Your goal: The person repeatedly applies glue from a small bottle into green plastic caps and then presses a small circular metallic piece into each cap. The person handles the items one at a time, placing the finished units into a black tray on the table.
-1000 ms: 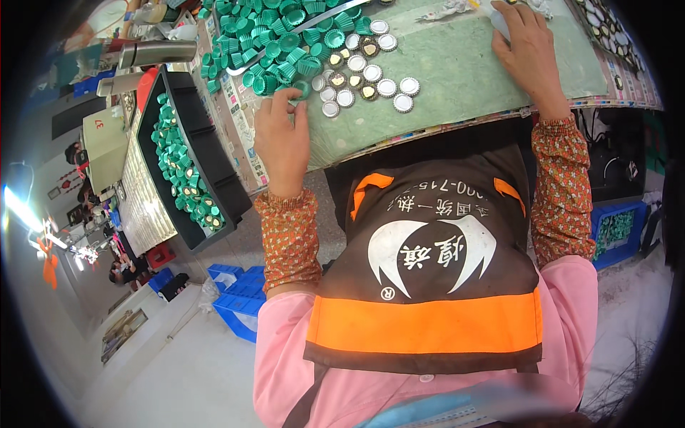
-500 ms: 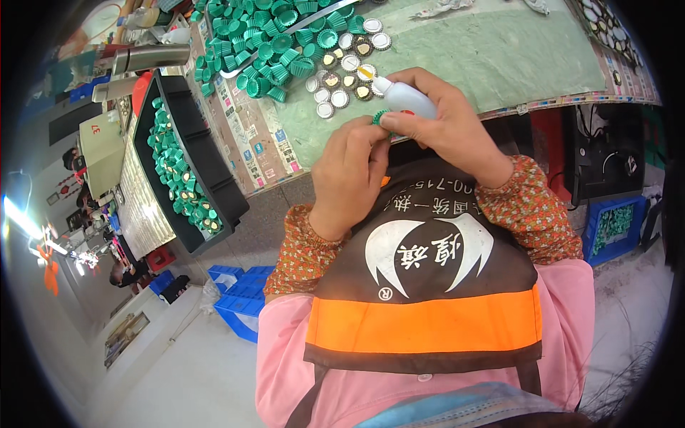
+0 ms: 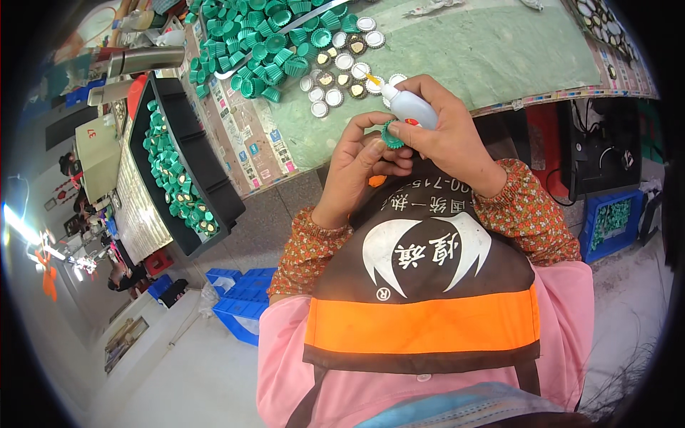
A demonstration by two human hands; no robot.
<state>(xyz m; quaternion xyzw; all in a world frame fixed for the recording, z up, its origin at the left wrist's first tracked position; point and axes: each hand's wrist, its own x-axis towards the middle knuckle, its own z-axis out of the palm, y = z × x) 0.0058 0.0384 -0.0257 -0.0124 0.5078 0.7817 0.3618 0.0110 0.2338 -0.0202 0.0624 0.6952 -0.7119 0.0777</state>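
both hands meet just past the near edge of the table (image 3: 246,135) — the left hand (image 3: 357,160) pinching a green fluted cup (image 3: 391,137), the right hand (image 3: 453,135) wrapped round a white squeeze bottle (image 3: 419,110), its thumb at the cup. the green mat (image 3: 499,53) spreads off to the bottle's right; white-faced caps (image 3: 334,98) crowd the left, beside a tray (image 3: 314,15) of heaped cups. a black bin (image 3: 208,165) and a blue crate (image 3: 612,246) — both off the table — hold more green cups.
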